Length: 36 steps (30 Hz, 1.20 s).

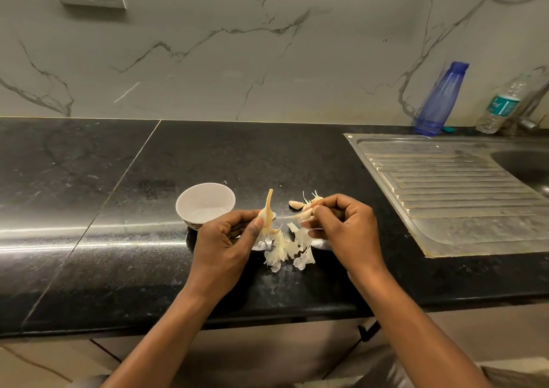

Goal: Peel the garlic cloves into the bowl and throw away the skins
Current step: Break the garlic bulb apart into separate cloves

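The main risk, as I judge it, is that the papery skins [285, 249] piled on the tabletop [118, 209] scatter or slide off the front edge when a hand brushes them, since they lie loose directly under and between both wrists. A second risk is the small clove [304, 214] slipping from the fingertips and landing among the skins instead of in the bowl [208, 197], which stands just left of the hands and looks empty. A loose clove [295, 205] sits on the tabletop just behind the right hand [344, 224], not in the bowl. The left hand [225, 245] has its grip closed around a dry garlic stalk [268, 209], thumb pressed to the front, the stalk's tip pointing up. The right hand has its fingers curled and its grip pinched on the clove. Both forearms reach in from below and converge, the hands near each other but apart.
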Available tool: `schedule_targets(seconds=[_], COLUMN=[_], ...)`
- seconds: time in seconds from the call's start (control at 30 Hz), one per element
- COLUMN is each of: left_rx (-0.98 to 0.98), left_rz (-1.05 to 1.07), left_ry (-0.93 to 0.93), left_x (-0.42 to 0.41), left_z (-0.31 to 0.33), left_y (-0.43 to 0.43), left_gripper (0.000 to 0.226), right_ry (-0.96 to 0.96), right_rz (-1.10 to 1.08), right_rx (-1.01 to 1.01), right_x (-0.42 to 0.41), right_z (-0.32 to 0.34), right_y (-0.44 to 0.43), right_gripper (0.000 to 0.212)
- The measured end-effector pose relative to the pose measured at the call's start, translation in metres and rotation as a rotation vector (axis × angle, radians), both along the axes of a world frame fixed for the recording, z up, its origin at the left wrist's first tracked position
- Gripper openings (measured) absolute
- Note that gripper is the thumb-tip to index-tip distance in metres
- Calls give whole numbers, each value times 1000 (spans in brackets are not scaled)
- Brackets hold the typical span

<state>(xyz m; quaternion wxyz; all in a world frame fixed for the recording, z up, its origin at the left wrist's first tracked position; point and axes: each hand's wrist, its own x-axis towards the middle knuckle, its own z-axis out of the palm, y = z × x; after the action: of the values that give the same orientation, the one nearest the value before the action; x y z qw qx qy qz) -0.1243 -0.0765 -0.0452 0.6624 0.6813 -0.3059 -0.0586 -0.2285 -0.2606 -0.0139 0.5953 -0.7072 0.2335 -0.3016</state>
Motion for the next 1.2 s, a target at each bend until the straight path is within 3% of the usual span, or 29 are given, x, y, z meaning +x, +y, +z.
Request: schedule_targets(seconds=[0.13,0.3,0.6,0.77,0.93,1.03,1.2], left_rx=[19,28,33,29,7,-18,-57], left_rz=[-3,-11,-13,-22,-42,-49,-36], left_ry=[-22,-21,-23,-26,-23,-26,15], left_x=[-1,-1,-1,0,-2,-3,-3], left_z=[1,2,2,2,4,5,7], left_y=[0,0,-1,0,-1,0,1], left_gripper=[21,21,20,21,19,18,17], right_ry=[142,235,163,89,73,130,126], right_rz=[-118,-161,-208,-201,111,284,281], right_rx=[-126,-115,-75,-272,-425,-440,-408], right_x=[-1,3,-3,-6,-3,2,6], right_z=[-3,-12,-12,0,14,13,6], right_y=[-24,-39,-56,-40,1,18,20], right_gripper=[16,11,10,12,5,13,17])
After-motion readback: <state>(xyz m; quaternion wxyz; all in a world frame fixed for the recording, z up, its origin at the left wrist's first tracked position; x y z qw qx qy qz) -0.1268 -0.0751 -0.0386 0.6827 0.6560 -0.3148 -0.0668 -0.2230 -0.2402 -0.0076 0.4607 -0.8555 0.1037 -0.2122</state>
